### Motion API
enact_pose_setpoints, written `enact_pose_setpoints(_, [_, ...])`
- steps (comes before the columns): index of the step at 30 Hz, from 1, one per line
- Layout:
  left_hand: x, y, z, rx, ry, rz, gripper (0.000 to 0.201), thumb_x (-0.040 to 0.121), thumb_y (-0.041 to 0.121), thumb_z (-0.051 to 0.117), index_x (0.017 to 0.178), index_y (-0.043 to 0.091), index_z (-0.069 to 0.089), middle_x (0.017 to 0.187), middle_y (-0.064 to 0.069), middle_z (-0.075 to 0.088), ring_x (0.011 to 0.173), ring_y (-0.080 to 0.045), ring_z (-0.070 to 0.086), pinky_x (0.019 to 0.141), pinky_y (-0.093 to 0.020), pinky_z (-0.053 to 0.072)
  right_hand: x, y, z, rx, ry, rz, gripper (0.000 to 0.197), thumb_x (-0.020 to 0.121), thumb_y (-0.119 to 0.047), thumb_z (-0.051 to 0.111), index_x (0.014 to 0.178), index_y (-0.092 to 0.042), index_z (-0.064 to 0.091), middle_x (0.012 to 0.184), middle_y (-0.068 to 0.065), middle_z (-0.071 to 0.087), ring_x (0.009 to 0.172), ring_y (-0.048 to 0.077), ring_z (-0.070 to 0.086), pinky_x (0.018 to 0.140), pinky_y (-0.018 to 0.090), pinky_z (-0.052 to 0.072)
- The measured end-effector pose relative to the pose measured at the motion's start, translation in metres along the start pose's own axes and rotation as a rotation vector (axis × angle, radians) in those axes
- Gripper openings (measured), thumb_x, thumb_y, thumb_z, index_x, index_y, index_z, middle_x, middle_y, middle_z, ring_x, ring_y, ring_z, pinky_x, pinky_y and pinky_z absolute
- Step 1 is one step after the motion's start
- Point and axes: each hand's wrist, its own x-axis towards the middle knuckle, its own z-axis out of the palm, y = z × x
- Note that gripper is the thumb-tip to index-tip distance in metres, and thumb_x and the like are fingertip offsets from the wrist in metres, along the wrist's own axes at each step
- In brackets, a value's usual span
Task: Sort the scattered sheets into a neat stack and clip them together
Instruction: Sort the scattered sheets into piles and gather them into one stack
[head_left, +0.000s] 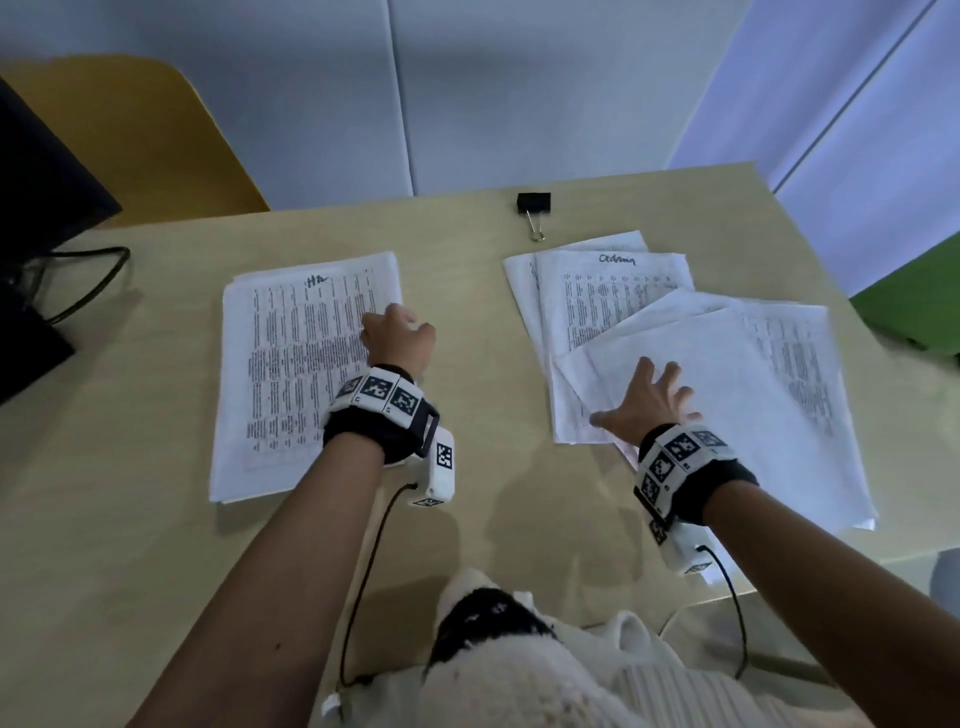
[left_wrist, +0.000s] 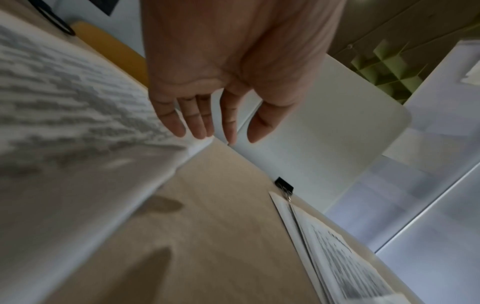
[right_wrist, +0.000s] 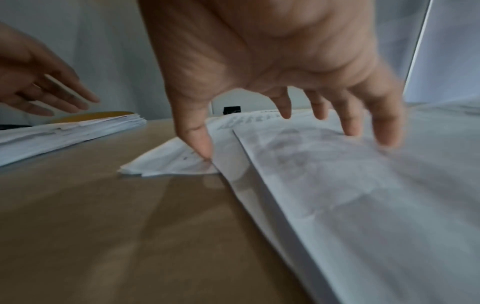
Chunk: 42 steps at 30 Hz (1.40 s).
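Note:
A squared stack of printed sheets (head_left: 291, 374) lies on the left of the wooden table (head_left: 467, 467). My left hand (head_left: 400, 335) hovers over its right edge; in the left wrist view its fingers (left_wrist: 200, 127) hang straight and relaxed above the stack's corner (left_wrist: 64, 123), holding nothing. On the right, several sheets (head_left: 727, 395) lie fanned and overlapping. My right hand (head_left: 644, 395) rests spread on the top one, thumb tip (right_wrist: 202, 148) at its near edge and the fingers (right_wrist: 350, 127) on the paper (right_wrist: 363, 195). A black binder clip (head_left: 533, 208) lies by the table's far edge.
A black monitor with a cable (head_left: 31, 218) stands at the far left, with a yellow chair (head_left: 156, 140) behind the table. A green object (head_left: 914, 312) sits past the right edge. Bare tabletop runs between the two paper groups. White panels close off the back.

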Motion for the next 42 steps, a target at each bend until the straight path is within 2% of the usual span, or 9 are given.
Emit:
enact_pose_setpoints(6, [-0.024,0.007,0.045,0.033,-0.150,-0.019,0.026,0.086,0.013,0.046,0.108,0.005,0.059,0.128,-0.016,0.046,0.118,-0.030,0.047,0.100,-0.033,0.039,0.004,0.021,0.008,-0.187,0.070,-0.108,0.060,0.077,-0.005,0.059,0.128,-0.003,0.029,0.130,0.019,0.034,0.116,0.040,0.037,0.088,0.044,0.044])
enact_pose_setpoints(12, [-0.044,0.009,0.063,-0.126,-0.253,0.012,0.005,0.089,0.016,0.051,0.089,0.013,0.055,0.095,-0.005,0.057,0.075,-0.016,0.054,0.057,-0.013,0.045,0.008,0.031,-0.021,-0.009,0.055,-0.323,0.010,0.086,-0.001,0.044,0.095,-0.002,0.047,0.107,0.027,0.058,0.101,0.043,0.053,0.073,0.038,0.039])
enact_pose_setpoints(15, [-0.049,0.015,0.069,-0.341,-0.391,0.004,0.056,0.078,0.046,0.065,0.116,0.006,0.053,0.114,-0.013,0.059,0.094,-0.026,0.059,0.087,-0.032,0.049,-0.013,0.012,-0.041,0.225,0.059,-0.553,0.006,0.085,-0.005,0.047,0.089,-0.001,0.049,0.090,0.023,0.063,0.086,0.040,0.055,0.066,0.032,0.030])
enact_pose_setpoints(19, [-0.054,0.021,0.068,-0.538,-0.436,0.101,0.129,0.031,0.091,0.056,0.122,0.001,0.045,0.081,-0.004,0.057,0.063,0.000,0.054,0.056,-0.016,0.040,-0.046,-0.016,-0.083,0.714,-0.058,-0.814,0.012,0.081,-0.013,0.055,0.090,-0.007,0.061,0.086,0.012,0.067,0.080,0.030,0.061,0.071,0.033,0.046])
enact_pose_setpoints(25, [-0.042,0.024,0.035,-1.028,-0.539,0.030,0.085,0.019,0.050,0.091,0.093,0.018,0.065,0.098,0.000,0.069,0.099,-0.015,0.061,0.091,-0.033,0.045,-0.017,-0.011,-0.108,1.149,-0.064,-0.666,0.020,0.087,0.002,0.050,0.095,-0.015,0.059,0.091,0.007,0.065,0.082,0.018,0.065,0.081,0.039,0.055])
enact_pose_setpoints(29, [-0.039,0.028,0.011,-0.936,-0.322,0.047,0.013,0.076,0.009,0.071,0.085,0.010,0.062,0.065,0.004,0.071,0.064,-0.013,0.069,0.065,-0.028,0.058,0.019,0.002,-0.077,0.809,0.024,-0.389,0.032,0.088,-0.015,0.055,0.117,-0.004,0.049,0.111,0.018,0.063,0.102,0.033,0.061,0.091,0.049,0.049])
enact_pose_setpoints(33, [-0.023,0.016,0.001,-0.825,0.057,-0.076,0.035,0.079,0.007,0.069,0.112,0.003,0.060,0.098,-0.012,0.062,0.093,-0.024,0.060,0.089,-0.039,0.048,0.009,0.017,-0.031,0.194,-0.164,-0.332,0.075,0.078,-0.031,0.067,0.134,-0.005,0.026,0.134,0.019,0.040,0.124,0.037,0.040,0.101,0.044,0.037])
enact_pose_setpoints(35, [-0.017,0.011,-0.004,-0.821,0.122,-0.115,0.032,0.079,0.008,0.068,0.109,0.005,0.058,0.082,-0.012,0.057,0.078,-0.025,0.055,0.073,-0.034,0.048,-0.004,0.020,-0.010,-0.036,-0.187,-0.313,0.081,0.072,-0.035,0.070,0.132,-0.007,0.023,0.135,0.015,0.031,0.124,0.038,0.033,0.096,0.047,0.039])
enact_pose_setpoints(42, [-0.012,-0.011,-0.013,-0.681,0.070,-0.207,0.028,0.083,0.021,0.065,0.102,0.001,0.060,0.062,-0.007,0.042,0.090,-0.024,0.044,0.077,-0.033,0.036,-0.015,0.026,0.003,-0.274,0.028,-0.378,0.027,0.087,-0.001,0.041,0.112,0.001,0.049,0.123,0.019,0.042,0.113,0.036,0.043,0.083,0.041,0.047])
